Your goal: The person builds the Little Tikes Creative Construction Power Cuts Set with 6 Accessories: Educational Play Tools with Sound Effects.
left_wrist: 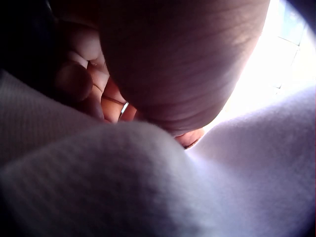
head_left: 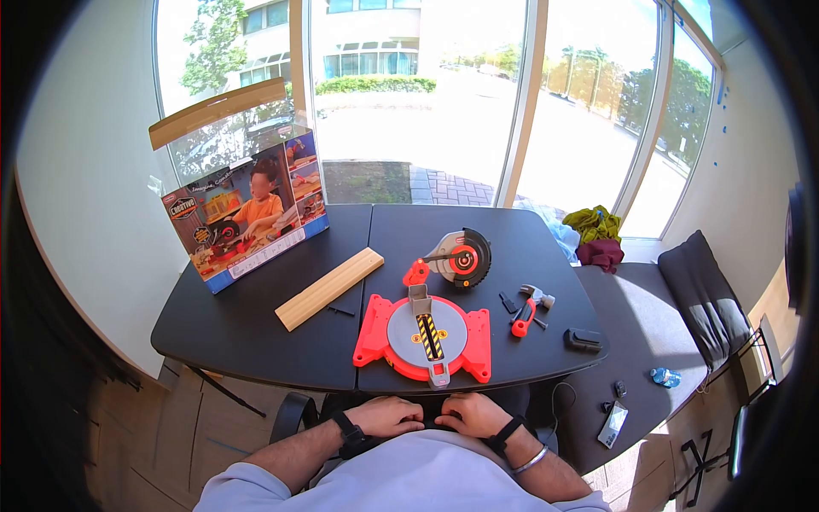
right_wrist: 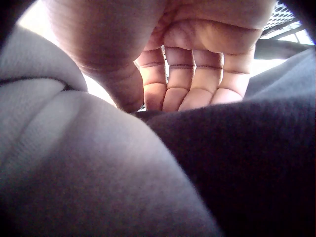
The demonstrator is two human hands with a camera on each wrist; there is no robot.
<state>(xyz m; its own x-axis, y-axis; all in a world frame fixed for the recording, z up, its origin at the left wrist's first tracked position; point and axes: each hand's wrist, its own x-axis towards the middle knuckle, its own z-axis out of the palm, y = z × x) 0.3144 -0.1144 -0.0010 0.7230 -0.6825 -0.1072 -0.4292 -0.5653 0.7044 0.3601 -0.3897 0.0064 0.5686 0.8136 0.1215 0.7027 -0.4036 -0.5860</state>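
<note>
At the table's near edge, my left hand (head_left: 388, 416) lies low in front of my shirt, fingers loosely curled. Beside it, a small gap away, rests my right hand (head_left: 473, 416). In the right wrist view its fingers (right_wrist: 202, 74) bend loosely over dark cloth, with nothing in the palm. The left wrist view shows a thumb (left_wrist: 173, 64) close up against pale fabric. Nearest to both hands is a red and grey toy miter saw base (head_left: 371, 334) with a striped slot. Behind it stands the toy's round saw blade (head_left: 467, 258) on a red arm.
A wooden plank (head_left: 330, 288) lies left of the base, by a thin black piece (head_left: 341, 311). Right are a toy hammer (head_left: 522, 319) and a black case (head_left: 583, 340). A toy box (head_left: 247, 213) stands at the back left; a bench (head_left: 631, 358) adjoins the table (head_left: 247, 316).
</note>
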